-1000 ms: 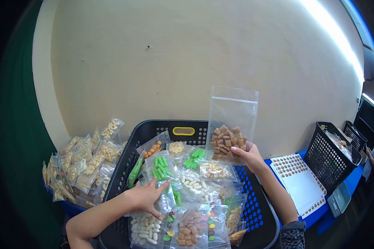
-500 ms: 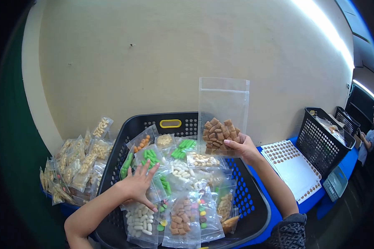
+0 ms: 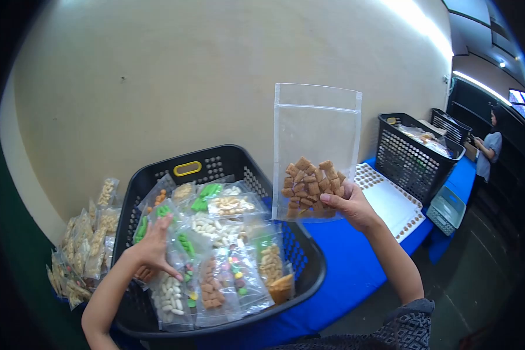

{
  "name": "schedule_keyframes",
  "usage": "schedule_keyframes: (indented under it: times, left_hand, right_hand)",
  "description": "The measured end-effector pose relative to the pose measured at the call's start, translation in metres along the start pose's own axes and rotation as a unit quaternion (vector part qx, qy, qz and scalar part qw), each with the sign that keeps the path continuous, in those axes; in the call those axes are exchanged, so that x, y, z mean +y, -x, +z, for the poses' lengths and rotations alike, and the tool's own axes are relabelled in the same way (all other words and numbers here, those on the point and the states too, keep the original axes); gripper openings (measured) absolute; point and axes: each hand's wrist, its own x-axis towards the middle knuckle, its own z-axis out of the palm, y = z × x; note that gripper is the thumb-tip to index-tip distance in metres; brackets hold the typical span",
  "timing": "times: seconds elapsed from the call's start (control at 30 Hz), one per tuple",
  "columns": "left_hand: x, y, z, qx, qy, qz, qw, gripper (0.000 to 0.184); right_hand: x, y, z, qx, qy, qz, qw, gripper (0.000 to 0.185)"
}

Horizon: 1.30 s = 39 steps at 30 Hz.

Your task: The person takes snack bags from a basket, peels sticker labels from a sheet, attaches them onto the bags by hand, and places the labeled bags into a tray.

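My right hand (image 3: 356, 207) pinches the lower right side of a clear zip bag (image 3: 318, 131), which stands upright in the air. Brown pillow-shaped cereal pieces (image 3: 312, 186) fill its bottom part. Over the left side of a black plastic basket (image 3: 309, 248), my left hand (image 3: 151, 248) has its fingers apart, resting on or just above the bags there. Inside the basket lie several clear bags with white oblong pieces (image 3: 172, 297), green sticks (image 3: 207, 195), brown cereal (image 3: 212, 286) and coloured round sweets (image 3: 237, 271).
Many snack bags (image 3: 87, 239) are heaped left of the basket. A blue cloth (image 3: 344, 274) covers the table. To the right are sheets with brown round prints (image 3: 385, 201), another black basket (image 3: 411, 157) and a pale bin (image 3: 446, 210). A person (image 3: 489, 146) stands farther back.
The view has swung right, showing more of the table and the person. My right hand still holds the cereal bag, now nearer the camera. My left hand stays over the basket's bags.
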Motion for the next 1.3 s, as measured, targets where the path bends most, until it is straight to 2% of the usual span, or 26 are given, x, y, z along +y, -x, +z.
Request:
schedule_keyframes:
  times: [0.03, 0.17, 0.23, 0.3, 0.37, 0.43, 0.5, 0.7, 0.77, 0.83, 0.87, 0.9, 0.97, 1.07, 1.13, 1.17, 1.23, 1.27, 1.3]
  left_hand:
    - [0.000, 0.002, -0.007, 0.006, 0.003, 0.004, 1.000, 0.144]
    - [-0.010, 0.021, -0.041, 0.180, 0.126, 0.031, 0.975, 0.136]
    - [0.024, 0.052, -0.076, 0.200, 0.258, -0.066, 0.943, 0.129]
    - [0.067, 0.072, -0.084, 0.324, 0.356, -0.012, 0.876, 0.121]
    - [0.099, 0.093, -0.083, 0.358, 0.355, 0.097, 0.858, 0.111]
    - [0.063, 0.124, -0.027, 0.417, 0.508, -0.063, 0.751, 0.103]
    - [0.100, 0.103, -0.020, 0.385, 0.532, -0.026, 0.753, 0.103]
    - [0.324, 0.033, -0.020, 0.259, 0.594, 0.186, 0.739, 0.102]
    - [0.376, 0.013, -0.019, 0.210, 0.604, 0.262, 0.723, 0.101]
    - [0.392, -0.019, -0.007, 0.124, 0.632, 0.255, 0.721, 0.111]
    - [0.407, -0.038, -0.004, 0.126, 0.680, 0.311, 0.652, 0.091]
    - [0.394, -0.070, 0.028, 0.060, 0.616, 0.411, 0.669, 0.122]
    - [0.434, -0.104, 0.026, 0.043, 0.658, 0.418, 0.624, 0.103]
    - [0.481, -0.148, 0.039, 0.014, 0.688, 0.378, 0.619, 0.104]
    - [0.508, -0.171, 0.046, -0.003, 0.737, 0.294, 0.608, 0.103]
    - [0.514, -0.180, 0.050, -0.008, 0.737, 0.295, 0.609, 0.103]
    - [0.524, -0.196, 0.058, -0.057, 0.796, 0.253, 0.546, 0.098]
    - [0.529, -0.203, 0.054, -0.052, 0.812, 0.251, 0.524, 0.086]
    - [0.529, -0.212, 0.056, -0.057, 0.812, 0.252, 0.524, 0.086]
  right_hand:
    - [-0.005, 0.008, -0.007, 0.004, 0.015, -0.006, 1.000, 0.046]
    - [-0.024, 0.045, -0.044, 0.044, 0.014, -0.024, 0.999, 0.045]
    - [-0.031, 0.066, -0.069, 0.071, 0.014, -0.033, 0.997, 0.046]
    - [-0.039, 0.089, -0.097, 0.099, 0.013, -0.046, 0.994, 0.046]
    - [-0.049, 0.113, -0.127, 0.116, 0.018, -0.036, 0.992, 0.052]
    - [-0.057, 0.136, -0.161, 0.140, 0.024, -0.023, 0.990, 0.053]
    - [-0.066, 0.156, -0.190, 0.176, 0.036, -0.040, 0.983, 0.050]
    - [-0.091, 0.208, -0.248, 0.220, 0.047, -0.090, 0.970, 0.046]
    - [-0.097, 0.224, -0.262, 0.229, 0.044, -0.089, 0.968, 0.046]
    - [-0.099, 0.239, -0.279, 0.238, 0.062, -0.085, 0.966, 0.047]
    - [-0.100, 0.246, -0.285, 0.246, 0.058, -0.084, 0.964, 0.046]
    - [-0.099, 0.252, -0.291, 0.254, 0.052, -0.082, 0.962, 0.046]
    - [-0.089, 0.264, -0.302, 0.254, 0.035, -0.067, 0.964, 0.046]
    - [-0.062, 0.271, -0.299, 0.247, 0.009, -0.091, 0.965, 0.045]
    - [-0.040, 0.270, -0.295, 0.236, -0.016, -0.077, 0.969, 0.044]
    - [-0.030, 0.268, -0.292, 0.230, -0.030, -0.073, 0.970, 0.043]
    - [-0.015, 0.262, -0.286, 0.207, -0.009, -0.021, 0.978, 0.039]
    - [-0.010, 0.256, -0.282, 0.194, -0.026, -0.009, 0.981, 0.037]
    - [-0.003, 0.249, -0.280, 0.180, -0.044, 0.002, 0.983, 0.036]
